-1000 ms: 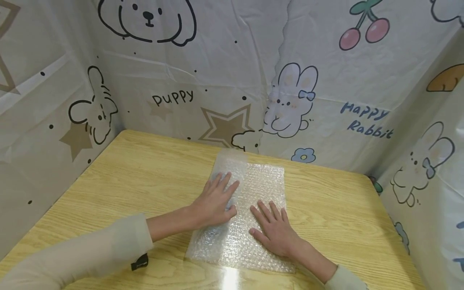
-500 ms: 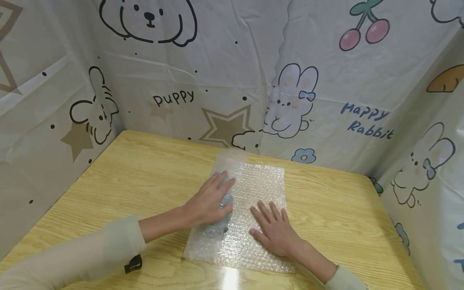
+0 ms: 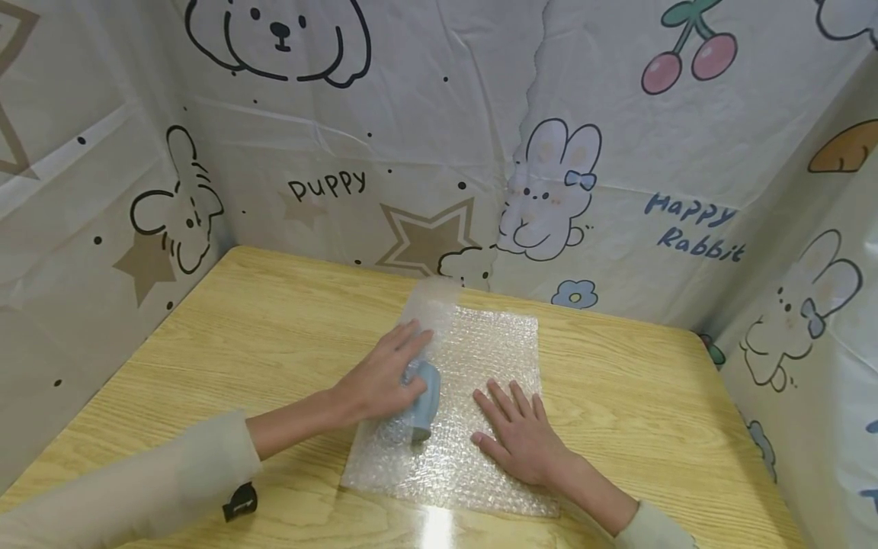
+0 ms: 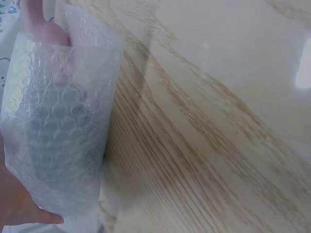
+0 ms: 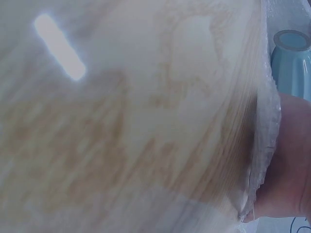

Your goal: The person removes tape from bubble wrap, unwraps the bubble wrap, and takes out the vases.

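A sheet of bubble wrap lies on the table, its left part folded up over a light blue cup. The cup lies on its side, its grey-ringed end seen in the right wrist view. My left hand holds the raised flap beside the cup, thumb close to the cup's upper side. In the left wrist view the flap covers the cup's blurred shape, and a finger passes behind its edge. My right hand rests flat on the sheet with spread fingers.
The wood-grain table meets a printed cloth backdrop at the back and both sides. A black strap piece shows under the left sleeve. Light glares off the tabletop near the front edge.
My left hand has moved left with the flap, and the light blue cup has come into sight from under it. My right hand has stayed in place.
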### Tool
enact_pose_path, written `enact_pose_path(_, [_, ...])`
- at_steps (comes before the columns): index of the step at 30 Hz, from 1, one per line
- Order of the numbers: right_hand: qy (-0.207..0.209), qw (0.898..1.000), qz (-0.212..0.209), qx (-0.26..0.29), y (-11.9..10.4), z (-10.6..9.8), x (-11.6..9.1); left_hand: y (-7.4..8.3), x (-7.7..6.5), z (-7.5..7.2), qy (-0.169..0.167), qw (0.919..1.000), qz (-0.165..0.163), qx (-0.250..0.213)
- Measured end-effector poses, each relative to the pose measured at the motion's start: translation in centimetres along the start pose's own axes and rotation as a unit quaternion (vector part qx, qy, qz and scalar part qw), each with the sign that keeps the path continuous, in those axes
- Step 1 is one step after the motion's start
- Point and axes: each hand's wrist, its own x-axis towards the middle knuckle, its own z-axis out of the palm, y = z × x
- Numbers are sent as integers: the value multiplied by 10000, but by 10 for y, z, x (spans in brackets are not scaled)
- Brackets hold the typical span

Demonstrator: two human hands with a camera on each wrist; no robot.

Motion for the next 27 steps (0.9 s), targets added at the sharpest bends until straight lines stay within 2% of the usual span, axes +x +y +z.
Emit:
enact_pose_path(14, [70, 10000, -52, 34, -1, -1, 0, -11, -3, -12, 292, 9976, -194, -598])
enact_pose_path(21, [30, 10000, -15, 29, 0, 0, 0, -20, -2, -19, 272, 9891, -678, -1275])
enact_pose_path(27, [-37, 10000, 20, 0, 1, 1, 1, -28, -3, -23, 429, 9819, -977, -1568])
